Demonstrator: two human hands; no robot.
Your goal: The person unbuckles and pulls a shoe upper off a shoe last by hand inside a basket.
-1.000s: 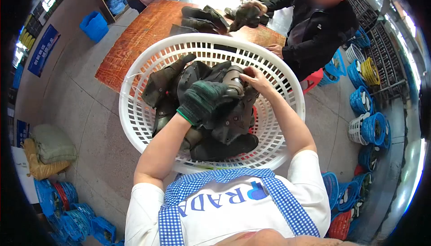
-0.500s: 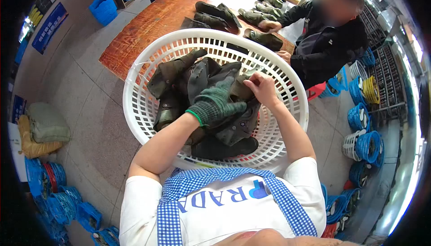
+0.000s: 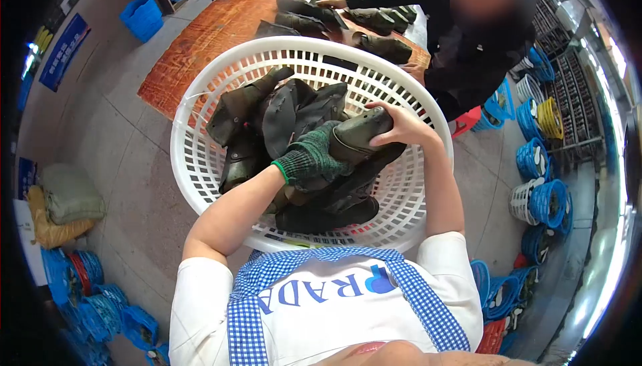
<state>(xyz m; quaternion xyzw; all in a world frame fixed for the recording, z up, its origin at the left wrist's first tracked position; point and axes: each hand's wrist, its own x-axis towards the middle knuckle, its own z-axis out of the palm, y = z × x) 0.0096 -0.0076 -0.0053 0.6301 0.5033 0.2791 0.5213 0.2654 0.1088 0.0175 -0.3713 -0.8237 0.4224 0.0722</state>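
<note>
A dark green shoe upper (image 3: 360, 135) is held between my two hands over the white basket. My left hand (image 3: 311, 157), in a dark green knit glove, has its fingers closed on the near-left end of the upper. At the other end, the rounded toe, my bare right hand (image 3: 405, 125) grips with thumb and fingers. Under and beside them lie several more dark shoe uppers, such as a folded one (image 3: 237, 113) at the left of the heap. The white plastic basket (image 3: 179, 140) surrounds the heap. My left fingertips are partly hidden by the upper.
Beyond the basket stands a worn orange-brown table (image 3: 194, 45) with several dark shoe uppers (image 3: 304, 22) on it. A co-worker in black (image 3: 461, 65) reaches over its right side. Blue baskets (image 3: 547, 204) line the right; more blue baskets (image 3: 100, 312) and sacks (image 3: 70, 192) are at left.
The shoe upper has been lifted and turned, its toe now toward my right hand, which has opened wider around it. The co-worker's arm has stretched left across the table. The view has shifted slightly.
</note>
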